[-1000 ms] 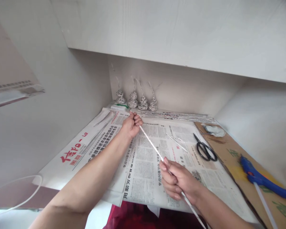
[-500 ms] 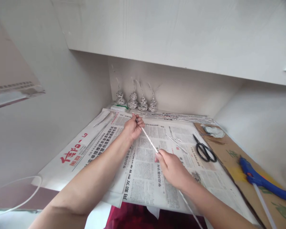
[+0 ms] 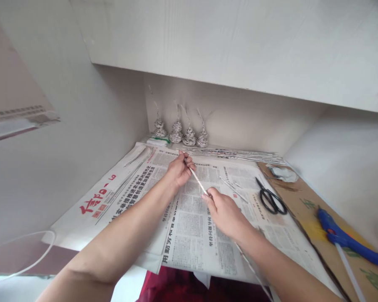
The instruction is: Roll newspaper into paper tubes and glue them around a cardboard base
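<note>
A long thin rolled-newspaper tube (image 3: 197, 180) runs slantwise between my two hands above the newspaper sheets (image 3: 189, 235). Its far end sits in the closed fingers of my left hand (image 3: 181, 167). My right hand (image 3: 223, 212) pinches it lower down, nearer to me. Past my right wrist, the tail of the tube trails toward the bottom edge. Inside my left fist the tip of the tube is hidden. Beyond my left hand lies a bundle of paper tubes (image 3: 233, 154).
Several woven paper gourds (image 3: 176, 133) stand along the back wall. Black scissors (image 3: 271, 200) lie on the newspaper at right. A blue glue gun (image 3: 346, 239) rests on the cardboard (image 3: 305, 209). Paper scraps (image 3: 234, 188) lie near the scissors. A cabinet panel (image 3: 227, 46) overhangs the back.
My left hand has shifted slightly right and toward me. My right hand has moved a little up the tube, so the stretch between my hands is shorter.
</note>
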The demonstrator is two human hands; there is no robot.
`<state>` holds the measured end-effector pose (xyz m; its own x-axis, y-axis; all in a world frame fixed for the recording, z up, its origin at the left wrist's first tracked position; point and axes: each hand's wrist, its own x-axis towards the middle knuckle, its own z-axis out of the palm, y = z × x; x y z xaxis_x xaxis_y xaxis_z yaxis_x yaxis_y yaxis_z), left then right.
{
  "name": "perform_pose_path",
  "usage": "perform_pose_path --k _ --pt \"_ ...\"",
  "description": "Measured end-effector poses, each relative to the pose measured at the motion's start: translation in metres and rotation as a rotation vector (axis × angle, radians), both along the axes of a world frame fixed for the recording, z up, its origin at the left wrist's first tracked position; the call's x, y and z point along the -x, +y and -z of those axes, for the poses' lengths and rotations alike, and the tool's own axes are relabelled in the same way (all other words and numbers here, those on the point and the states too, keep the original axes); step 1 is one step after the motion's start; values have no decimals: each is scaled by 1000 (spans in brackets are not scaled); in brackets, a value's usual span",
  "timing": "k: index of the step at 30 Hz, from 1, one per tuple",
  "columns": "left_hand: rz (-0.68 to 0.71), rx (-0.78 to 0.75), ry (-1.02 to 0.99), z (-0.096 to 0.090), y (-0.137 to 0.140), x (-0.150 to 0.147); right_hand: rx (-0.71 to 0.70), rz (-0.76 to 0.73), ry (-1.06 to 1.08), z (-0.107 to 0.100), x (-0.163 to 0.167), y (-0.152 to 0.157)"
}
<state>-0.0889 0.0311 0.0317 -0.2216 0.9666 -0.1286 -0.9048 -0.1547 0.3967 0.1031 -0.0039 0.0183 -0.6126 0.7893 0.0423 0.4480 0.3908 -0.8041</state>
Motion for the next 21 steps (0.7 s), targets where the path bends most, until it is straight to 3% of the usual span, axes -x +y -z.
perform_pose_path --k 1,2,6,8,9,11,15,17,19,21 --pt "1 -8 -1 0 0 -1 -13 4 7 0 2 1" --pt "2 -17 -6 0 0 -1 71 -8 36 0 4 2" --pt "46 -46 -50 -2 -1 -2 818 -192 335 3 6 -1" --pt "63 -59 -64 -3 -2 -2 1009 -270 448 5 5 -2" --pt "61 -59 -55 -3 -2 -3 1024 -280 447 5 4 -2" --pt "46 -29 11 -1 -2 -4 899 -238 350 5 5 1" --pt "17 138 269 3 -3 -5 250 -41 124 2 11 12" --pt "24 179 332 4 -2 -4 114 7 112 0 13 17" --pt "49 173 326 5 -2 -3 299 -19 170 0 12 19" --pt "79 153 296 6 -2 -3 648 -105 290 -1 8 18"
